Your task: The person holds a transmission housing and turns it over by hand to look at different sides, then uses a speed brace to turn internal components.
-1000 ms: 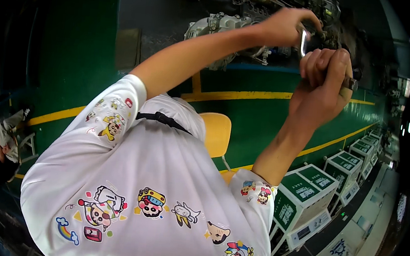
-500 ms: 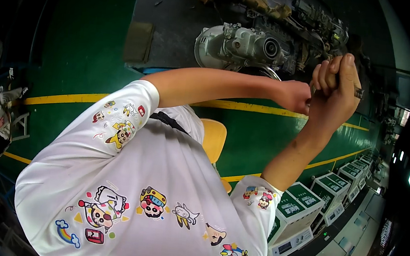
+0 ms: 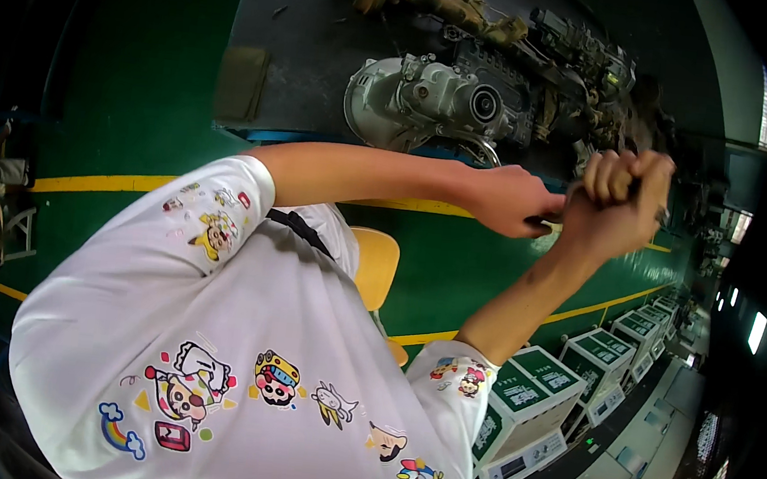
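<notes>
In the head view, a dark, mostly hidden piece [image 3: 663, 215] is clenched in the right hand [image 3: 623, 200], its end exposed at the fist's outer edge. The left hand [image 3: 515, 201] is curled just beside; whether anything is held cannot be told. Stiff, slick handling is expected, best gripped mid-length.

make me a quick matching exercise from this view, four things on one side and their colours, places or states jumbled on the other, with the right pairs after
Column one
1. right hand
2. metal housing
3. chair
4. shirt

Column two
a. white, with cartoon prints
b. silver-grey, on the dark bench
c. fingers curled in, like a fist
d. yellow, beyond the wearer's chest and below the bench in the picture

Right pairs: 1-c, 2-b, 3-d, 4-a
</notes>
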A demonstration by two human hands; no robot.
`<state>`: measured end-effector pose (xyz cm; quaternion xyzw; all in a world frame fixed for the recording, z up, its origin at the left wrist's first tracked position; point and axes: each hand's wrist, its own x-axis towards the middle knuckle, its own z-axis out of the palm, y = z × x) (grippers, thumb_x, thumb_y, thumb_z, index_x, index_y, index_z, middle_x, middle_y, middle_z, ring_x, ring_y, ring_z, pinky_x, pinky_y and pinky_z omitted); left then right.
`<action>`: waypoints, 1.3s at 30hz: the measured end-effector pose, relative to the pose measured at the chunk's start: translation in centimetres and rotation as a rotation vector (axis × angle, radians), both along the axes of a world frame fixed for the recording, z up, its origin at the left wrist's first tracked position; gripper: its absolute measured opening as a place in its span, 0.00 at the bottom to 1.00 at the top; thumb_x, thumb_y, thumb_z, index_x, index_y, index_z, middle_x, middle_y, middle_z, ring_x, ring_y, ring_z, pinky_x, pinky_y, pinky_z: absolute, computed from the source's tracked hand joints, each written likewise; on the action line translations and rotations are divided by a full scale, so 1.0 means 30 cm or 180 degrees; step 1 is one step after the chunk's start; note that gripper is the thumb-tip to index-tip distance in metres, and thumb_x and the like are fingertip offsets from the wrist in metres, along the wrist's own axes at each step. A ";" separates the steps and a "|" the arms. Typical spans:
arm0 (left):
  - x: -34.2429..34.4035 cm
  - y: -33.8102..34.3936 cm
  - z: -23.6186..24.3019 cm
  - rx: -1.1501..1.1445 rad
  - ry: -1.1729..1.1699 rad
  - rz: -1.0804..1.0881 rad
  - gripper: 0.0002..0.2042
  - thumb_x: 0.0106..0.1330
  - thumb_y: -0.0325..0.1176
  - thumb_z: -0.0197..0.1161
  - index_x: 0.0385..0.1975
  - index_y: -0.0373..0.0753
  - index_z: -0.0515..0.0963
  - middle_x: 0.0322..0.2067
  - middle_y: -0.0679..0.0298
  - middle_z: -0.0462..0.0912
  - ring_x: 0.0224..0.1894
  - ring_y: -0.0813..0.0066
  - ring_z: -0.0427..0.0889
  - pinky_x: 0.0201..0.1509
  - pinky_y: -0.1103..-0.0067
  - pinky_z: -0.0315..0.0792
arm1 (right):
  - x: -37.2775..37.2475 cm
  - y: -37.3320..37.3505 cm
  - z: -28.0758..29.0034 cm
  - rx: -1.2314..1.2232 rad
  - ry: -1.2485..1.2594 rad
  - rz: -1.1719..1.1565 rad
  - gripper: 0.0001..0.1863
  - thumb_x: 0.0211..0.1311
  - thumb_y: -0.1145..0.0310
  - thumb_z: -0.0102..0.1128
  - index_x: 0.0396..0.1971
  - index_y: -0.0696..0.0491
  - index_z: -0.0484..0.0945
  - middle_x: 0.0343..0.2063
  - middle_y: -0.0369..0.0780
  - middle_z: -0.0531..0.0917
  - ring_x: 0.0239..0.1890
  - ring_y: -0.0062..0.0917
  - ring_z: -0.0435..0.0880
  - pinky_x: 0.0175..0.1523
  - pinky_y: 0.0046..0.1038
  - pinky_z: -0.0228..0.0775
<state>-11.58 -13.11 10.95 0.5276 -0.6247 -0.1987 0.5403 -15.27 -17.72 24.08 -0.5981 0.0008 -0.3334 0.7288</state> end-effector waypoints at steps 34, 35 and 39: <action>0.338 0.226 -0.579 0.1280 0.1027 0.2258 0.63 0.47 0.63 0.69 0.70 0.34 0.31 0.70 0.44 0.36 0.71 0.43 0.41 0.72 0.60 0.46 | 0.397 0.047 0.110 -0.0585 -0.0048 -0.0231 0.19 0.73 0.59 0.45 0.22 0.53 0.65 0.11 0.29 0.52 0.13 0.13 0.45 0.18 0.21 0.40; 0.341 0.230 -0.573 0.1325 0.1105 0.2212 0.63 0.47 0.62 0.69 0.70 0.34 0.31 0.70 0.44 0.36 0.71 0.43 0.41 0.72 0.60 0.46 | 0.408 0.036 0.124 -0.0435 0.0169 0.0251 0.19 0.73 0.58 0.45 0.23 0.53 0.66 0.11 0.28 0.53 0.13 0.13 0.46 0.19 0.20 0.42; 0.354 0.228 -0.588 0.1277 0.1163 0.2002 0.63 0.47 0.62 0.69 0.70 0.34 0.31 0.70 0.45 0.35 0.71 0.43 0.41 0.71 0.59 0.46 | 0.446 -0.015 0.155 -0.0776 0.0382 0.2096 0.22 0.67 0.46 0.51 0.30 0.53 0.69 0.13 0.27 0.60 0.15 0.11 0.53 0.20 0.17 0.48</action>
